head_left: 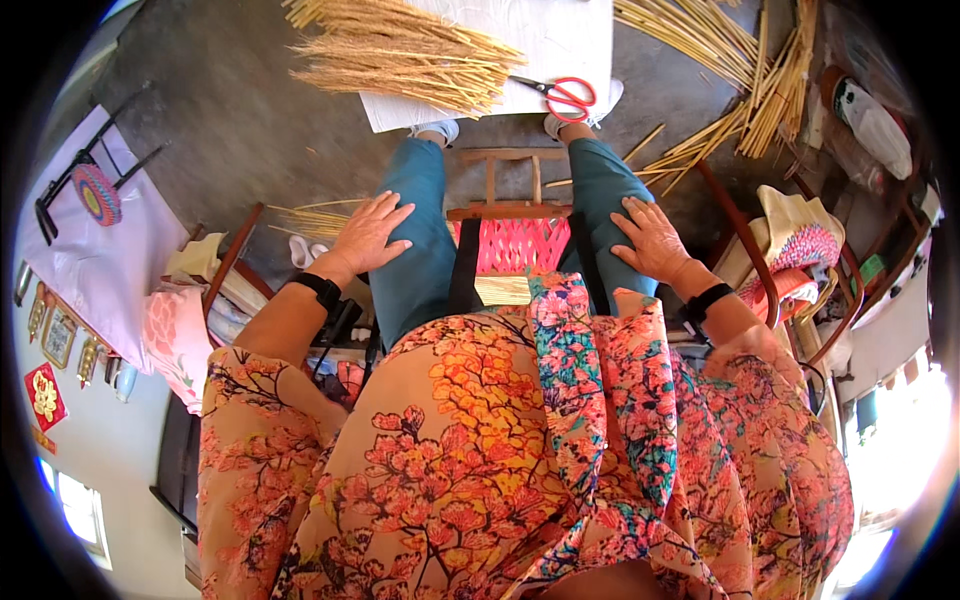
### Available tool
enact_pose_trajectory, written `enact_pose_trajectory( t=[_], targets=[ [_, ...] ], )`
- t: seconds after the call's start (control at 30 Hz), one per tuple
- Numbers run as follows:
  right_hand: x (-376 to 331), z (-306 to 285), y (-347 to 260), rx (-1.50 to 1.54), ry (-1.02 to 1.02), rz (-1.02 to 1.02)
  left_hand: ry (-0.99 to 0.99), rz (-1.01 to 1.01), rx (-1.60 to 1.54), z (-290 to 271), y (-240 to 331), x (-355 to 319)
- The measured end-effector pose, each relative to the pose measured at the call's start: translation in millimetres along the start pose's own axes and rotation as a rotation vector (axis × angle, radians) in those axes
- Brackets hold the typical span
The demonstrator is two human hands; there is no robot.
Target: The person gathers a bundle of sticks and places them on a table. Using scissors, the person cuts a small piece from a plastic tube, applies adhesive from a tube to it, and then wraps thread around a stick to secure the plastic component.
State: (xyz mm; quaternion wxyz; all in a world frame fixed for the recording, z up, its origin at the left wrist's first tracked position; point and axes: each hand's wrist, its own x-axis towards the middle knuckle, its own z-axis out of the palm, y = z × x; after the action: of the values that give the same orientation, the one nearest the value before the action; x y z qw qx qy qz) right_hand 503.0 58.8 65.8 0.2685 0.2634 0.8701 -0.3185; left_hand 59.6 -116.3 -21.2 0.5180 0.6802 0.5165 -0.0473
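Head view: left hand [368, 236] rests on teal trousers [415, 225], left of center, fingers loosely spread, pinching nothing. Right hand [656, 240] same, on other trouser leg, right of center. Straw bundle [405, 62] upper left-center, partly on white sheet [565, 40]; red-handled scissors [551, 89] just beside, top center. Loose stalks [775, 105] upper right.

Just behind my left hand [368, 240] and right hand [650, 240] I wore black bands [324, 291]; beneath them, teal trousers [408, 270]; farther back, a peach blouse [440, 430] printed with pink and yellow blossoms, its long tie [566, 370] floral too.
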Motion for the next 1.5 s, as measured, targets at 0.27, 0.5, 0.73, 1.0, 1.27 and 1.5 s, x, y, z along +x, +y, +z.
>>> enact_pose_trajectory(
  t=[0.27,0.5,0.73,1.0,1.27,1.5],
  targets=[
    [-11,-86,-10,0.044,-0.112,-0.188,0.066,0.22,0.033,-54,-10,-53],
    [-52,-143,-19,0.0,-0.115,-0.216,0.172,0.156,0.044,-55,-2,-137],
    [-71,-134,-16,-0.134,-0.033,-0.145,0.271,0.095,0.238,-77,-1,-143],
    [-34,-131,-26,-0.289,0.189,-0.074,0.448,0.142,0.317,-92,-27,-92],
    [60,-109,28,-0.348,0.448,0.023,0.766,0.101,0.417,-89,-89,25],
    [138,-128,40,0.176,0.573,0.193,0.88,-0.058,-0.319,-126,-86,82]
  ],
)
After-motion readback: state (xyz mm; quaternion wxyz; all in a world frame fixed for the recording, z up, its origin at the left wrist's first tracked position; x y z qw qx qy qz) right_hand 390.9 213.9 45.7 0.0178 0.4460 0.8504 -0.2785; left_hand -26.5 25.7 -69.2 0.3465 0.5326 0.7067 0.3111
